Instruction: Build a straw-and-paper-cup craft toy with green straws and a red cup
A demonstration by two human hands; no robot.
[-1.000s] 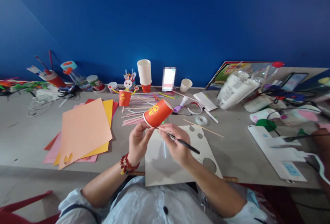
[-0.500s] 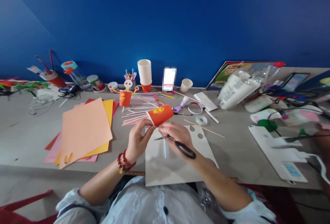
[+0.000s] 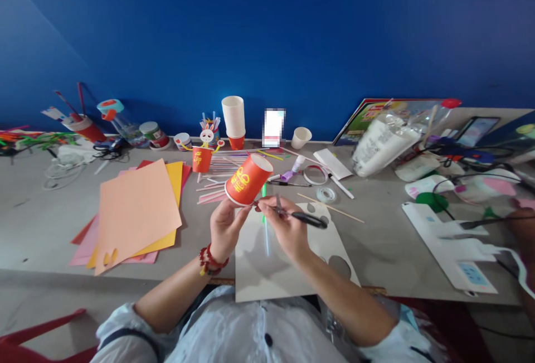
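A red paper cup (image 3: 249, 180) with yellow characters is tilted, its white rolled rim low and its narrower end up and to the right. My left hand (image 3: 224, 229) grips it at the rim, thumb and fingers closed. My right hand (image 3: 287, 232) holds black-handled scissors (image 3: 310, 219) against the palm, blades pointing away from the handle, while its thumb and forefinger pinch close beside the cup rim. Whether a small piece is in that pinch cannot be made out. Below lies a white sheet (image 3: 288, 274) with cut-out holes, a pale blue straw (image 3: 267, 240) on it.
Coloured paper (image 3: 137, 212) lies stacked at left. Behind are a rabbit-topped red cup (image 3: 201, 160), stacked white cups (image 3: 233, 116), straws (image 3: 209, 187) and a blurred phone (image 3: 273, 127). Clear tape (image 3: 326, 194) and a power strip (image 3: 451, 251) are on the right.
The cup has turned more upright, showing its narrow end, and moved slightly left. My right hand has shifted and the scissors' handle has swung up and to the right.
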